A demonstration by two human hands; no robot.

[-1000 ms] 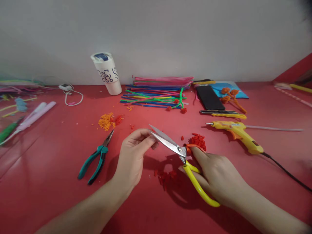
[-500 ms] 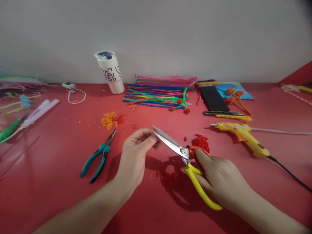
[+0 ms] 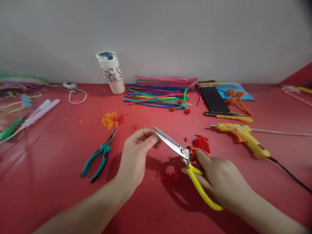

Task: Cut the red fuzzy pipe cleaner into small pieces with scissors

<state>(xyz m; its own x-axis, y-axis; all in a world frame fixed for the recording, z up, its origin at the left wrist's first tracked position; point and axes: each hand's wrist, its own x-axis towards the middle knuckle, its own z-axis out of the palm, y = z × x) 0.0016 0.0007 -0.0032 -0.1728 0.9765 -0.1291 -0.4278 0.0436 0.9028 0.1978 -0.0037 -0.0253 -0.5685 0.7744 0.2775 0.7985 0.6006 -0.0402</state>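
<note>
- Two hands over a red bench (image 3: 48,195), head view, the only view.
- Left hand (image 3: 135,156): thumb and fingers (image 3: 146,135) pinched together right at the tip of the blades. Whether anything sits in the pinch cannot be told.
- Right hand (image 3: 219,182): wrapped around the yellow handles of the scissors (image 3: 175,148), fingers through the loops and closed firm on them.
- Scissors: at bench centre, raised above the surface, blades pointing up and left toward the left hand, nearly closed.
- Red clippings (image 3: 169,178) lie on the bench under the scissors; a second red pile (image 3: 201,143) sits just behind the right hand.
- Pliers (image 3: 99,156), teal grips, lie left of the left hand, apart from it.
- Glue gun (image 3: 243,136), yellow, lies right of the scissors, its cord running off to the right.
- Far side: orange clippings (image 3: 108,119), cup (image 3: 110,72), pipe cleaners (image 3: 158,96) in a bundle, phone (image 3: 214,99).
</note>
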